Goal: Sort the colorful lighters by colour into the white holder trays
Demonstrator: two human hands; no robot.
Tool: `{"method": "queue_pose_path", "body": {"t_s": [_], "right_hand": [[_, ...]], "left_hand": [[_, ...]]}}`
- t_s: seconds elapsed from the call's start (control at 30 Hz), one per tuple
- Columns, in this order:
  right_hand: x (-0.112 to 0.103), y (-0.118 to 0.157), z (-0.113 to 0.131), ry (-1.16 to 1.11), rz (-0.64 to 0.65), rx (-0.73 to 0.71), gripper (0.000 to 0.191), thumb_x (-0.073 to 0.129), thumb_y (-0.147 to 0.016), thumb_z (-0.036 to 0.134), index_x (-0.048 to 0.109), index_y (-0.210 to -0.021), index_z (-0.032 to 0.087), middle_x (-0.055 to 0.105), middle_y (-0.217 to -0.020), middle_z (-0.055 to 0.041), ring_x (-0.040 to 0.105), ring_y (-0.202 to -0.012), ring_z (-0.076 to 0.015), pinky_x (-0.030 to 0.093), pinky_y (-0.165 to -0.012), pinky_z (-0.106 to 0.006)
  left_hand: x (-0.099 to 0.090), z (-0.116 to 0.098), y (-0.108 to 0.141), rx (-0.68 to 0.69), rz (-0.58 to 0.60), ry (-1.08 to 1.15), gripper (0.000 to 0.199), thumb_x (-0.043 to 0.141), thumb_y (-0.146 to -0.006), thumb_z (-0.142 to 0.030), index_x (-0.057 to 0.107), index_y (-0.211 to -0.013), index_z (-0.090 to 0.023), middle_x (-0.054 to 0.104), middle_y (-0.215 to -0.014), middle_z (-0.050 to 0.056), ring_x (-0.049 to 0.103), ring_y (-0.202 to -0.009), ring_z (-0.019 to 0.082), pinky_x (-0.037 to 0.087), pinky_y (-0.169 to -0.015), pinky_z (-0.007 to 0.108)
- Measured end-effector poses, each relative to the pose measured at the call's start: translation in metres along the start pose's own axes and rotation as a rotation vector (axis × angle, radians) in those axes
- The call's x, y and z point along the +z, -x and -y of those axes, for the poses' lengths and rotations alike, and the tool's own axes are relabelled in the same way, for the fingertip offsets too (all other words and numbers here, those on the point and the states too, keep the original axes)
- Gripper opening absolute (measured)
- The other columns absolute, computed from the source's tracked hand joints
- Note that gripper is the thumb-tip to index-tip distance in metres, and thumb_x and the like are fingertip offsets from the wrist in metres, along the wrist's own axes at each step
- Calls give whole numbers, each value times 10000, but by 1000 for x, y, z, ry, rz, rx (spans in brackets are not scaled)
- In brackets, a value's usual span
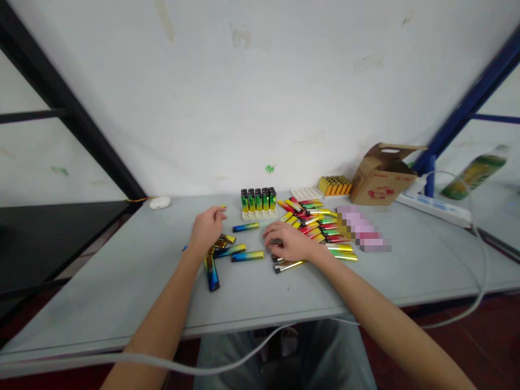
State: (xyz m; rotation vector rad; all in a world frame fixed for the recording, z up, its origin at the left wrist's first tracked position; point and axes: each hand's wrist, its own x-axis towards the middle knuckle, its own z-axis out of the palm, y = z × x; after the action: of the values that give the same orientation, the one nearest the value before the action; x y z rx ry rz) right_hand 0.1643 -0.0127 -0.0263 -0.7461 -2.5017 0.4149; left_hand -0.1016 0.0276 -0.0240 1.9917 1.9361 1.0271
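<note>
Several green-yellow lighters (pixel 259 200) stand upright in a white holder (pixel 260 215) near the wall. My left hand (pixel 208 226) is closed, with a small yellow tip showing at its fingertips; what it grips is mostly hidden. Blue-yellow lighters (pixel 247 256) lie loose beside and below it, one (pixel 246 227) between my hands. My right hand (pixel 286 241) rests with curled fingers over the left edge of a pile of red, green and yellow lighters (pixel 312 227). A dark object shows under its fingers, too hidden to name.
An open cardboard box (pixel 379 179) stands at the back right, beside yellow-orange cylinders (pixel 335 186) and a white perforated tray (pixel 306 193). Farther right are a power strip (pixel 436 208) and a cable. A white case (pixel 160 202) sits back left.
</note>
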Motion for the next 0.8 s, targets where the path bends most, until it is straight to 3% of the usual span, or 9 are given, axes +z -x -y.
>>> {"method": "queue_pose_path", "body": {"t_s": [0.1,0.2,0.27,0.5,0.6,0.8], "right_hand": [[2,-1,0,-39,-27,92,343,522,-775,45,674,-1071,127,689,-1095,-116,595,-1063,-222,442,-970,-384],[4,-7,4,-58,-69,144,317,495,-835,96,666,-1100,123,689,-1123,-121,604,-1069,-223,451,-968,-392],[7,-14,9,-36,-79,122,296,493,-857,131,668,-1096,120,692,-1113,-123,609,-1057,-228,457,-961,-397],[33,-51,23,130,31,-148,415,448,-867,111,571,-1262,83,605,-1297,-140,462,-1284,-260,326,-1115,-425],[38,-57,25,144,63,-125,355,429,-897,131,604,-1205,131,641,-1237,-123,445,-1304,-264,353,-1082,-447],[19,-46,15,165,26,-26,204,504,-884,168,693,-809,169,719,-903,-98,565,-1142,-263,404,-979,-417]], "left_hand": [[-8,2,-1,10,-100,-15,357,379,-862,-231,679,-1045,-171,756,-875,65,696,-823,206,499,-806,317],[-16,1,-1,14,-272,-54,357,390,-891,-294,658,-1101,-187,755,-894,56,696,-787,198,499,-774,304],[-20,0,-1,-5,-325,-57,355,408,-898,-347,658,-1093,-189,755,-873,53,698,-774,195,499,-765,295],[-14,0,-3,-62,-273,-23,368,466,-860,-449,700,-838,-166,734,-691,63,692,-703,224,488,-725,303],[-12,-2,-2,-76,-230,-13,372,453,-860,-441,695,-782,-170,731,-679,56,690,-704,220,482,-717,298],[-8,-5,1,-71,-200,-18,369,446,-857,-429,695,-755,-176,731,-685,54,686,-703,215,478,-715,298]]}}
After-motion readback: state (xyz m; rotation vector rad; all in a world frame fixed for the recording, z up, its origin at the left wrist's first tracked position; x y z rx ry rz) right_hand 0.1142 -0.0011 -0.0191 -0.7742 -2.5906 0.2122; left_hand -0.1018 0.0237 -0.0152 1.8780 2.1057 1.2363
